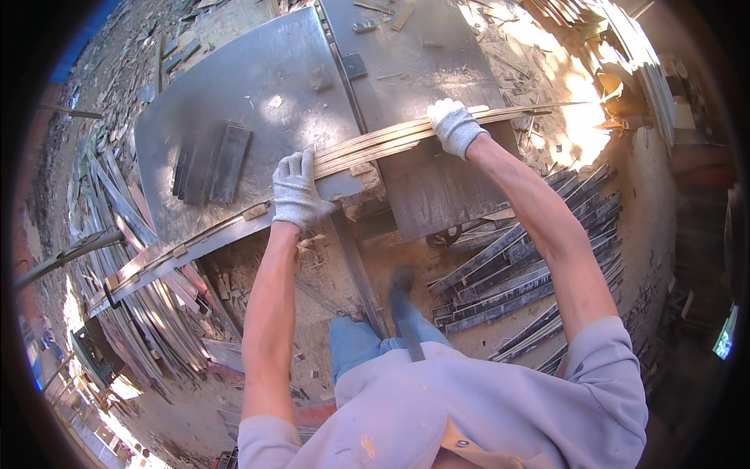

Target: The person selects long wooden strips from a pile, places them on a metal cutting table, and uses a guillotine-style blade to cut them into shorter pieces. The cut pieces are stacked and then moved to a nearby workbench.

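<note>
A bundle of thin, pale wooden strips (375, 144) lies slantwise across a grey metal work table, its right end reaching past the table's edge. My right hand (455, 127), in a light grey knit glove, closes over the strips from above, right of the middle. At the bundle's left end is my left hand (295, 191), gloved the same way. Its fingers stretch upward, flat against the strip ends, with the thumb out to the side. Under the strips runs the narrow dark slot (341, 69) between the two table plates.
Short dark boards (212, 162) sit on the left plate (258, 70). A wooden rail (183, 246) lines the near edge. Long strips (137, 266) are piled at left, dark-edged slats (500, 273) on the ground at right. Scraps and sawdust cover the ground.
</note>
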Available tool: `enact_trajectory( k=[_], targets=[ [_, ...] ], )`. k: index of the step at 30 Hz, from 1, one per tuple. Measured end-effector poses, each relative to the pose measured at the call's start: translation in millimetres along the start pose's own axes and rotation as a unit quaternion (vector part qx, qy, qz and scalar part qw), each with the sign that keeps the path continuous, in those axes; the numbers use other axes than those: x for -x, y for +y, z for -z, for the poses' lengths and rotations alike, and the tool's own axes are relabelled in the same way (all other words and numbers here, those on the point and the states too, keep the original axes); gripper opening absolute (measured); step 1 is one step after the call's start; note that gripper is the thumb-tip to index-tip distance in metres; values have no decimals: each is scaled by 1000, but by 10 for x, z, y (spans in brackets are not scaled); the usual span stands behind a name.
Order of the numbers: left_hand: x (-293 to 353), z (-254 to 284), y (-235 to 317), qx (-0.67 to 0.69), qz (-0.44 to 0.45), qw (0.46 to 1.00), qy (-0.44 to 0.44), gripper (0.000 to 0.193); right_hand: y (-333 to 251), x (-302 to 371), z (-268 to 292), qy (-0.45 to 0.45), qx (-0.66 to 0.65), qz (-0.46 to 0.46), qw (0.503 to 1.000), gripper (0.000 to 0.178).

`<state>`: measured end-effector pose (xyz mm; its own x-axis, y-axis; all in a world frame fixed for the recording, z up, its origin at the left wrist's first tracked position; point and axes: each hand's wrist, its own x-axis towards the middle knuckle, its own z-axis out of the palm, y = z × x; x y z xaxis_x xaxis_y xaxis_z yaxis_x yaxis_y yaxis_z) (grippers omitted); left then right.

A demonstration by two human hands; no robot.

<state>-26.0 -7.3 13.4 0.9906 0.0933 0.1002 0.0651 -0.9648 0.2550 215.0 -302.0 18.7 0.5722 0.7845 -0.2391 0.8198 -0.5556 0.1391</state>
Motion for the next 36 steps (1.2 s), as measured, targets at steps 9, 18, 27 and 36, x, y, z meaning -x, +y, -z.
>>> enact_trajectory(
  k=[9,18,27,36],
  targets=[
    [23,-12,55,-3,-16,1000,11,113,54,113,-30,18,-24,18,999,33],
    [57,-26,-18,-1,-7,1000,1,110,23,59,-51,20,34,50,998,30],
    [104,-75,-15,-4,-15,1000,5,113,-37,43,-134,41,66,20,997,33],
    [52,-98,-85,-27,34,999,-29,123,-124,590,-280,-10,-64,-148,987,56]
  ],
)
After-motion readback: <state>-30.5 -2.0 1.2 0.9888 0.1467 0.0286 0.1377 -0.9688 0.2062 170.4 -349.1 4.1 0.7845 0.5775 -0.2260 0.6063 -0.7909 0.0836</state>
